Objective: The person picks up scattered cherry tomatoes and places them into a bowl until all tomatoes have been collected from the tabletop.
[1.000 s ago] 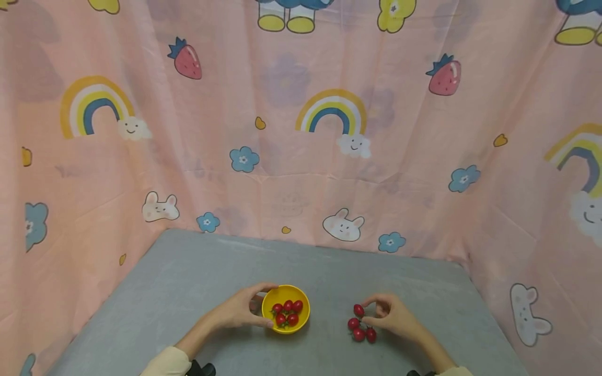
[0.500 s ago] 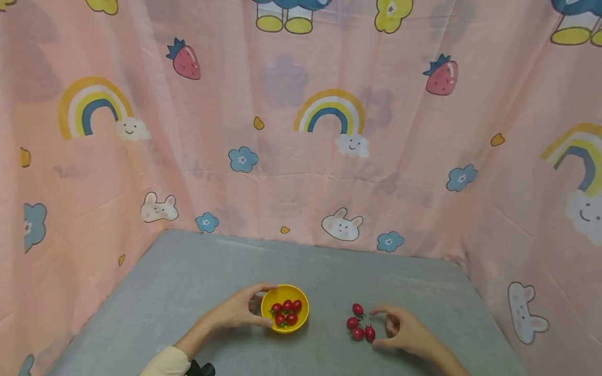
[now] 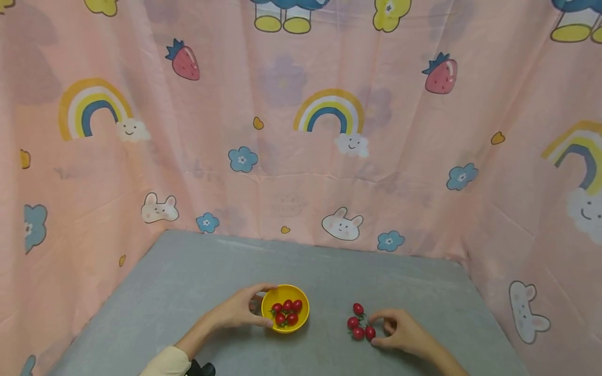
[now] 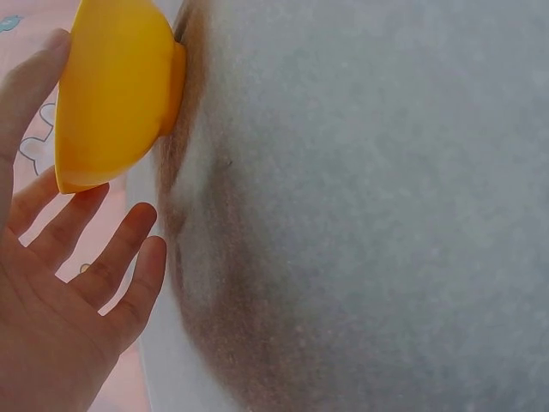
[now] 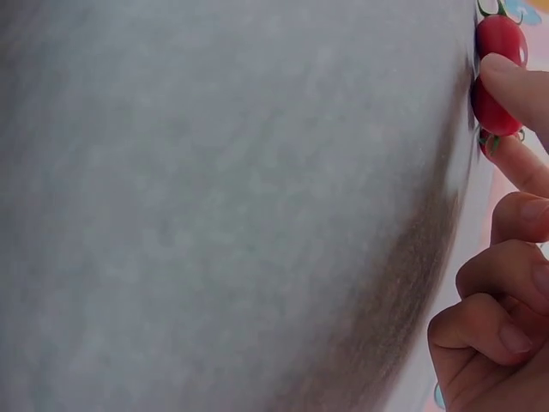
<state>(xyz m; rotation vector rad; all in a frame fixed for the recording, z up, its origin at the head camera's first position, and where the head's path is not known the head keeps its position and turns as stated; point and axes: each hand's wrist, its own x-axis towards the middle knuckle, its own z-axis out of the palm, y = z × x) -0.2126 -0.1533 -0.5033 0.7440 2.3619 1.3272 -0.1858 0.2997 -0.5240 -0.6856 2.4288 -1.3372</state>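
Observation:
A yellow bowl (image 3: pixel 303 319) stands on the grey table with several red cherry tomatoes (image 3: pixel 287 305) inside. My left hand (image 3: pixel 237 308) holds the bowl's left side by the rim, thumb at the near edge and forefinger at the far edge. In the left wrist view, the other fingers (image 4: pixel 129 232) spread below the bowl (image 4: pixel 120 94). To the right, my right hand (image 3: pixel 402 331) pinches the nearest-right cherry tomato (image 3: pixel 370 332) of a small cluster between thumb and forefinger. The right wrist view has the thumb across this tomato (image 5: pixel 493 107), with the remaining fingers curled.
Other loose cherry tomatoes (image 3: pixel 353 323) lie beside the pinched one, just left of my right hand. The grey table (image 3: pixel 211 266) ends at a pink patterned curtain (image 3: pixel 291 198) at the back and sides.
My right hand drew back from the farthest tomato toward the near-right one, opening, then its thumb and forefinger closed on that tomato. The left hand and bowl stayed put.

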